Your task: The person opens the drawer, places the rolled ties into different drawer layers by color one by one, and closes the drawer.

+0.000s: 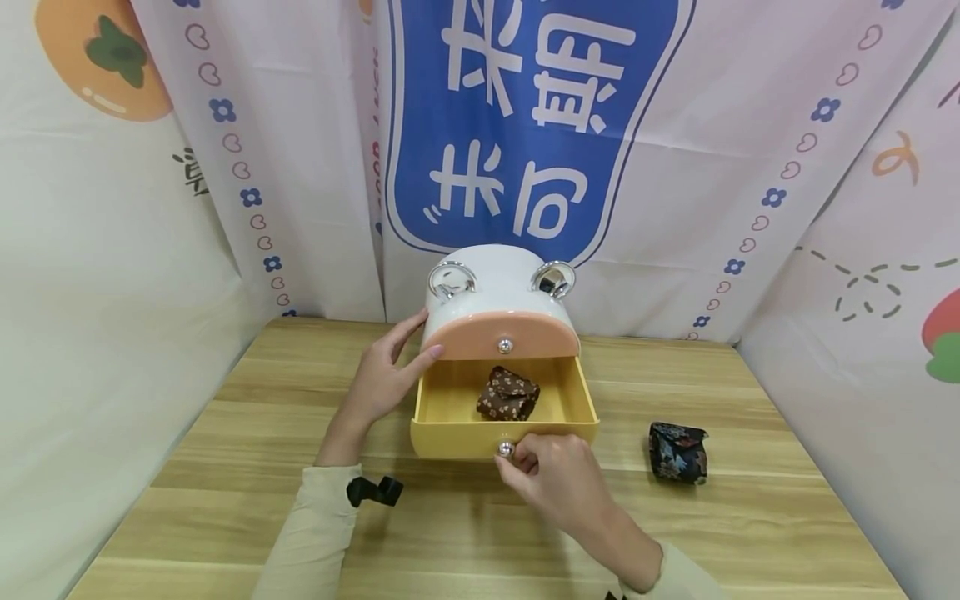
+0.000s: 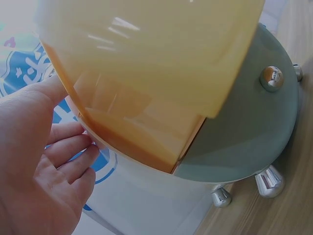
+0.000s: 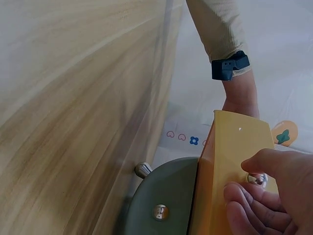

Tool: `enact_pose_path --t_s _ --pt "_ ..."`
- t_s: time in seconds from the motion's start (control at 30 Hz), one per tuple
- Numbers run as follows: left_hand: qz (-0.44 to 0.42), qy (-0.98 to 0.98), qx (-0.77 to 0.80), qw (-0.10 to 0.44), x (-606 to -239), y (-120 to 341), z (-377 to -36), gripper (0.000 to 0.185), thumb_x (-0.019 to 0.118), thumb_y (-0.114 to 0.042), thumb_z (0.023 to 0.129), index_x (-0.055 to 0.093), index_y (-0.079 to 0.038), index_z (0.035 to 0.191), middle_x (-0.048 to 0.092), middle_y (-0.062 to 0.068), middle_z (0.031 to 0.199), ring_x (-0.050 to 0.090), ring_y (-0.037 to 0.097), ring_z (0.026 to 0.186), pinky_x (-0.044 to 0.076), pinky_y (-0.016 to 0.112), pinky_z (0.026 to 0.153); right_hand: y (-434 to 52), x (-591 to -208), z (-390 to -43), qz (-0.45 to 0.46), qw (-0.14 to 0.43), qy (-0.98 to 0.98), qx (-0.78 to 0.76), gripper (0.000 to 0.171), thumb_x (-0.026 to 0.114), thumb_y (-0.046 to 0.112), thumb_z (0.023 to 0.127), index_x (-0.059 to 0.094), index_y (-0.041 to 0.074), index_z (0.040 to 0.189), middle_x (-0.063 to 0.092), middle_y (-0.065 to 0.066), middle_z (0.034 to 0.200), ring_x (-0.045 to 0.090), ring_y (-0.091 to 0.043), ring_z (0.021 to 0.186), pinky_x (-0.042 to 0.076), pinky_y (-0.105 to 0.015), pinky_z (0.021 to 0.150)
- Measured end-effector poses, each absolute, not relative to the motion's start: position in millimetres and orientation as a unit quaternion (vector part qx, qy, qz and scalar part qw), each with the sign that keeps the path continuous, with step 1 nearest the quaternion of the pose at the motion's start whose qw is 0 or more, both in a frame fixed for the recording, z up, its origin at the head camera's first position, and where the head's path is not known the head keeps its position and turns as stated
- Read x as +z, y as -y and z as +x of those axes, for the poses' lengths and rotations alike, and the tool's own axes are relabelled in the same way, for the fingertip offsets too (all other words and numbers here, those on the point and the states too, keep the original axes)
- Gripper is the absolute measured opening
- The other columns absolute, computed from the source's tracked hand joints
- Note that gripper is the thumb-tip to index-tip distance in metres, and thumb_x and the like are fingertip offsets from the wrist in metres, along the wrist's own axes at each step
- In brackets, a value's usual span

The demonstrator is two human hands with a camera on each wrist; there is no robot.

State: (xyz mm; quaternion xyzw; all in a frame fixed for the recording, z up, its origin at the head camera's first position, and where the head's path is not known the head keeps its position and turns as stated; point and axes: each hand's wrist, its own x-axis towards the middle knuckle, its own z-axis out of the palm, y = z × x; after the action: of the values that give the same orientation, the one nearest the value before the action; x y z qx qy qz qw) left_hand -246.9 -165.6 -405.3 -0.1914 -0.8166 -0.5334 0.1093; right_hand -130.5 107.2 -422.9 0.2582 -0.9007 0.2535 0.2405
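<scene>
The left hand (image 1: 381, 375) rests against the left side of the small drawer cabinet (image 1: 498, 287), fingers straight and lightly spread, thumb up by the peach upper drawer front (image 1: 501, 336); the left wrist view shows the fingers (image 2: 68, 147) lying flat on the cabinet's wall with nothing curled round it. To that hand's left the wooden table (image 1: 225, 467) runs bare to its left edge, where the cloth backdrop (image 1: 112, 292) hangs down.

The yellow drawer (image 1: 442, 400) stands pulled well out toward the person, its front edge clear of the cabinet. 1 brown patterned pouch (image 1: 508, 393) lies inside it, near the middle of the floor, apart from all 4 walls.

The right hand (image 1: 558, 479) is at the middle of the drawer's front, thumb and forefinger pinching the silver knob (image 1: 506, 449); the right wrist view shows the fingertips (image 3: 244, 193) closed beside the knob.

Further right, 1 dark patterned pouch (image 1: 678, 452) sits on the table, well apart from the drawer, with open tabletop between them and more beyond it to the right edge.
</scene>
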Motion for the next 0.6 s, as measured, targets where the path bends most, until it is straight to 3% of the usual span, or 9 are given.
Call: enact_pose_path --t_s 0.6 --pt "-0.189 0.816 -0.535 0.108 -405 165 -248 0.070 0.072 -0.041 0.101 0.045 -0.019 0.161 0.044 0.003 0.168 0.037 0.026 0.159 0.029 0.051 0.133 -106 -422 -154 0.243 0.228 0.906 0.262 0.013 0.088 0.018 0.084 0.079 0.014 0.076 0.076 0.005 0.069 0.066 0.001 0.058 0.050 -0.003 0.056"
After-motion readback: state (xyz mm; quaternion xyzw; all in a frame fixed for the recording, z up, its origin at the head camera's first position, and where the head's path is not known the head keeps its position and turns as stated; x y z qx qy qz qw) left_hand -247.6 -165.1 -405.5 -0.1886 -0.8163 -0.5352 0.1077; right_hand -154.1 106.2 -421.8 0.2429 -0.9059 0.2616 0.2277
